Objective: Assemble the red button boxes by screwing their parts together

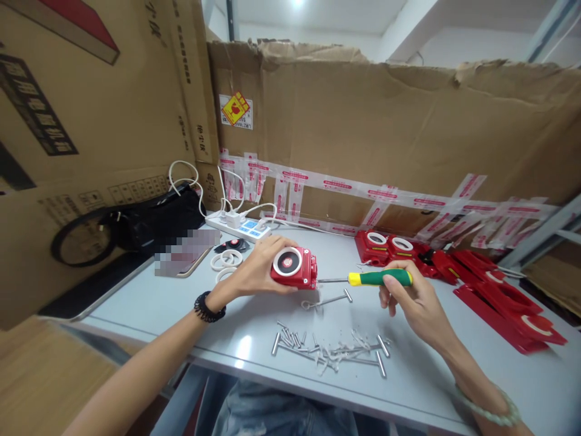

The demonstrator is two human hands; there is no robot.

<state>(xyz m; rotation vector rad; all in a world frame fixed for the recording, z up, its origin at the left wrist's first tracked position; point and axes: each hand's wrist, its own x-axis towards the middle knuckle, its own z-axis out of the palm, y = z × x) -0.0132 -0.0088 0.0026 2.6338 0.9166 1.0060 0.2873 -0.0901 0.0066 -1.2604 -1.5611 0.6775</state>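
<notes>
My left hand (254, 266) grips a red housing (296, 280) with a white ring and a black round centre on its face. In my right hand (408, 297) is a screwdriver (379, 278) with a green and yellow handle, its fingers wrapped round the grip. The shaft points left, and its tip meets or nearly meets the housing's right side; exact contact is too small to tell. Below the shaft lies a metal T-shaped rod (333, 300) with a looped end. Nearer me are several screws (290, 336), more T-shaped rods (381, 363) and whitish scraps (327, 357).
White rings (226, 260) lie left of the housing, near a phone-like slab (186, 257). Behind stand a power strip (245, 226) with white cables and a black bag (158, 218). More red housings (499, 297) line the right side. Cardboard walls (363, 121) enclose the table's back and left.
</notes>
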